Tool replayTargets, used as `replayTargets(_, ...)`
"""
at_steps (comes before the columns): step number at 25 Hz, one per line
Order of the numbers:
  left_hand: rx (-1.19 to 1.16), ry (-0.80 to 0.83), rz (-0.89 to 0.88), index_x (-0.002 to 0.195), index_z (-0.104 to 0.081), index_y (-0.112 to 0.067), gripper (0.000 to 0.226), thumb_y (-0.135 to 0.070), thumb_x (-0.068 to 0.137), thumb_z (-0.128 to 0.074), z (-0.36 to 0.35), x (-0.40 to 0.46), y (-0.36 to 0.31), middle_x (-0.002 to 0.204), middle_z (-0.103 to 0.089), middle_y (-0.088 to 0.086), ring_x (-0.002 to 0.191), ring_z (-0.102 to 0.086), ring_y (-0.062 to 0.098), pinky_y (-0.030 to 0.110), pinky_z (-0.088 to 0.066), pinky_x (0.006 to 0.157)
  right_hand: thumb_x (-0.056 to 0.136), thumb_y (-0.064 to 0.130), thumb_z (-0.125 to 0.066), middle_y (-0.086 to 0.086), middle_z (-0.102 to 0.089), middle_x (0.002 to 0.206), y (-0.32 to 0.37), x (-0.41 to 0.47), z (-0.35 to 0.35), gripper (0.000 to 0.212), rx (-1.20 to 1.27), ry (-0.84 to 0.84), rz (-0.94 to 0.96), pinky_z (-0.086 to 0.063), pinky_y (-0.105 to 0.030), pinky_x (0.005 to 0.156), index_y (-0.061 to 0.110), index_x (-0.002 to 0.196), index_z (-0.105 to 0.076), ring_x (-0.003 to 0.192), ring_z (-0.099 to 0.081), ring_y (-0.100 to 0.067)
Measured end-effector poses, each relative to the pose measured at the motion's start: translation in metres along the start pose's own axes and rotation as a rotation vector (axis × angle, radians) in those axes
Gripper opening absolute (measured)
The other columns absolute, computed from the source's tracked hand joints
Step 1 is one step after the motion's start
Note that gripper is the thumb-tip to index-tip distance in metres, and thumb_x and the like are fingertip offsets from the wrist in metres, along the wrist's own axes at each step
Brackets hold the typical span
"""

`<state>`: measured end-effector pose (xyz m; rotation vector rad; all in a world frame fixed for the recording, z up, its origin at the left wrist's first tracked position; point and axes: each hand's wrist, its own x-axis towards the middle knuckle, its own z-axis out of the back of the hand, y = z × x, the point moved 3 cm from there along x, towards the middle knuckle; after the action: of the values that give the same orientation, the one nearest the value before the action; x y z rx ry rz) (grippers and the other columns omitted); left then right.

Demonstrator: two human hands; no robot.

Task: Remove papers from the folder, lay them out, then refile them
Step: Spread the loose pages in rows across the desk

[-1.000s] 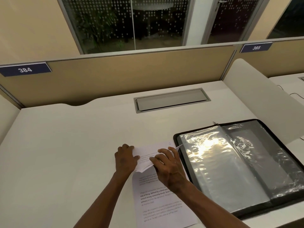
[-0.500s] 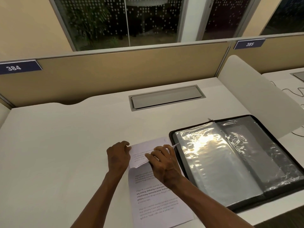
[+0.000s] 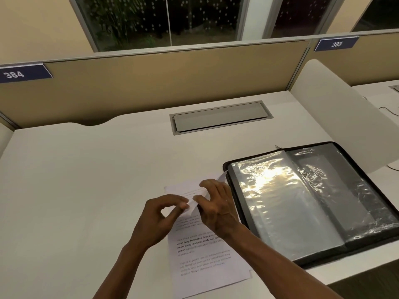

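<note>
A small stack of printed white papers [image 3: 205, 262] lies on the white desk [image 3: 86, 190], just left of the open black folder [image 3: 323, 203] with its shiny clear plastic sleeves. My left hand [image 3: 159, 216] pinches the lifted, curled corner of the top sheet [image 3: 192, 205] between thumb and fingertips. My right hand [image 3: 216, 203] holds the same curled sheet from the right, fingers bent over it. The sheet's upper part is folded back toward me and hides the text under it.
A grey cable hatch [image 3: 220, 118] is set into the desk behind the papers. A tan partition [image 3: 162, 83] closes the back, with labels 384 [image 3: 15, 74] and 385 [image 3: 336, 44]. A white curved divider [image 3: 345, 117] stands right of the folder.
My left hand has drawn back toward me and now pinches the sheet's corner; the top sheet is curled further back. The view has shifted slightly.
</note>
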<state>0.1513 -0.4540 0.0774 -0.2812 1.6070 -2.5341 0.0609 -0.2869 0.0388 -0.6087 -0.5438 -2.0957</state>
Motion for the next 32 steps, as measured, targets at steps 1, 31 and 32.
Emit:
replayTargets(1,-0.001,-0.027,0.064,0.093,-0.078,-0.027,0.019,-0.033,0.096,-0.060,-0.001,0.004,0.008,0.103,-0.074,-0.016,0.105,-0.067,0.007,0.015,-0.051,0.083,0.086,0.024,-0.075,-0.012,-0.067,0.111,0.000,-0.003,0.000,0.012,0.009,-0.002,0.009,-0.047,-0.047,0.097,0.013,0.089,-0.072,0.115,-0.060,-0.030)
replayTargets(31,0.081,-0.562,0.125,0.089,-0.063,-0.020,0.006,-0.018,0.095,-0.065,0.017,0.078,0.024,0.084,-0.068,-0.009,0.080,-0.066,0.012,0.018,-0.048,0.065,0.079,0.006,-0.078,0.006,-0.070,0.088,-0.041,0.030,-0.006,0.027,0.012,0.281,0.127,-0.032,-0.037,0.080,0.023,0.097,-0.068,0.083,-0.059,-0.019)
replayTargets(32,0.051,-0.607,0.085,0.090,-0.062,-0.019,0.006,-0.020,0.096,-0.063,0.026,0.081,0.014,0.083,-0.068,-0.008,0.079,-0.066,0.012,0.023,-0.050,0.065,0.081,0.009,-0.078,0.006,-0.070,0.088,-0.044,0.037,-0.008,0.024,0.019,0.311,0.124,-0.033,-0.038,0.080,0.023,0.097,-0.067,0.083,-0.060,-0.020)
